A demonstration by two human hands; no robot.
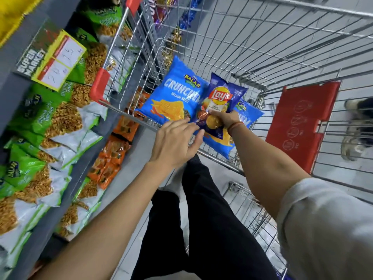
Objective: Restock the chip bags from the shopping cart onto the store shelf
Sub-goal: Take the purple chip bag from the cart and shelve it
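The right hand (pixel 224 119) has its fingers (pixel 214 112) closed over the lower part of a dark blue Lay's bag (pixel 222 98), pinching the crinkled film and holding it upright above the near rim of the shopping cart (pixel 282 47). The left hand (pixel 175 142) is spread open, gripping nothing; its fingertips reach toward the bottom edge of the same bag and seem to touch or nearly touch it, just under the corner of a light blue Crunchex bag (pixel 177 93) lying in the basket. Another light blue bag (pixel 245 118) sits behind the right hand, partly hidden.

To the left stands the store shelf (pixel 18 63), its tiers crowded with green snack packs (pixel 40 116) and orange packs (pixel 113 154).

The risks, as I judge them: a one-handed pinch on slick film could slip during the swing leftward; squeezing harder may crush chips. The bag could snag the cart's wire rim, and pushing it into packed rows might knock neighbouring packs down.
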